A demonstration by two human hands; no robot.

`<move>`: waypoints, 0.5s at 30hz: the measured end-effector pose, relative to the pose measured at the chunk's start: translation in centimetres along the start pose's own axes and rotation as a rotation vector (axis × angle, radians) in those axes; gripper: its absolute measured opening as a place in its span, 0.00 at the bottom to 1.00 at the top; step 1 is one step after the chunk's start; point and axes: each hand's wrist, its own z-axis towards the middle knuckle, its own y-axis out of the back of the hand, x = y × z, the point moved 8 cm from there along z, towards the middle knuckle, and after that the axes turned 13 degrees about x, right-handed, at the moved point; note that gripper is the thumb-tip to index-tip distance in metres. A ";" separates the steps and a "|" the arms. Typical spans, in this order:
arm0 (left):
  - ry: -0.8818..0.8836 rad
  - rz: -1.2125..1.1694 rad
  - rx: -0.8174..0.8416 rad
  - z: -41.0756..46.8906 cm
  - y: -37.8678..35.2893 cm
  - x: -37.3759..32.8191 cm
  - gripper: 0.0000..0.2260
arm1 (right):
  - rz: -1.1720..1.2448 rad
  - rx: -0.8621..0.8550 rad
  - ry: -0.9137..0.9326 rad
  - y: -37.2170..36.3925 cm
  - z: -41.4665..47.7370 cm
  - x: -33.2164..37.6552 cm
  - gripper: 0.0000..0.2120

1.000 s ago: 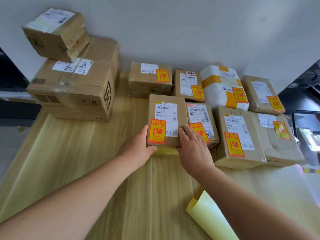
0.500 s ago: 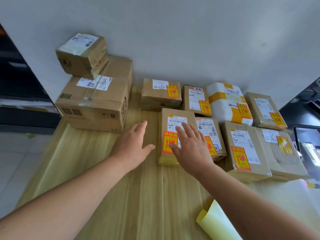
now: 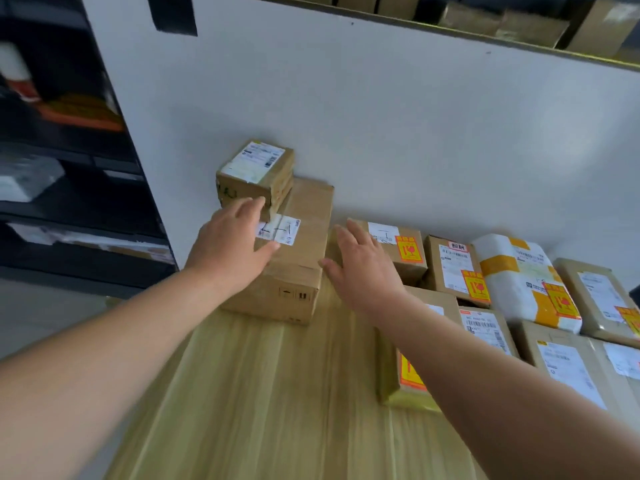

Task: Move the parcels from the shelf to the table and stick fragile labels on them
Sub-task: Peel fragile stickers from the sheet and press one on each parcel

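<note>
Parcels (image 3: 450,268) crowd the right side of the wooden table (image 3: 277,393), several showing an orange fragile label (image 3: 476,285) — two more stand at the left against the white wall (image 3: 381,133), a small box (image 3: 256,174) stacked on the back of a large box (image 3: 294,265). The left hand (image 3: 232,244), fingers straight and spread, is over the large box's top, fingertips just beside the small box. The right hand (image 3: 363,268) — also spread, holding nothing — is just beside the large box's right face.
</note>
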 end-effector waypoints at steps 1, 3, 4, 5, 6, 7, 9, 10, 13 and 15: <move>0.016 -0.004 -0.013 0.9 0.6 1.0 0.32 | 0.008 -0.002 0.006 0.3 1.1 0.8 0.31; 0.044 -0.023 -0.040 2.8 1.7 3.2 0.33 | 0.034 0.000 0.020 0.8 3.4 2.5 0.30; 0.056 -0.038 -0.051 3.7 2.2 4.1 0.33 | 0.047 0.003 0.026 0.9 4.5 3.2 0.30; 0.070 -0.054 -0.054 4.6 2.5 5.1 0.33 | 0.061 0.006 0.028 1.0 5.6 3.9 0.30; 0.086 -0.071 -0.055 5.5 2.8 5.9 0.33 | 0.077 0.009 0.027 1.1 6.7 4.4 0.30; 0.107 -0.091 -0.047 6.4 2.9 6.8 0.34 | 0.097 0.011 0.023 1.1 7.9 5.0 0.30; 0.152 -0.137 -0.010 8.3 2.7 8.2 0.37 | 0.142 0.020 0.008 0.9 10.1 5.8 0.30; 0.171 -0.169 0.015 9.1 2.6 8.8 0.38 | 0.174 0.028 -0.005 0.8 11.1 6.2 0.31; 0.230 -0.305 0.089 11.1 1.5 10.5 0.41 | 0.309 0.054 -0.054 0.1 13.6 7.0 0.31; 0.282 -0.378 0.143 12.1 0.6 11.6 0.37 | 0.377 0.050 -0.066 -0.3 14.9 7.5 0.28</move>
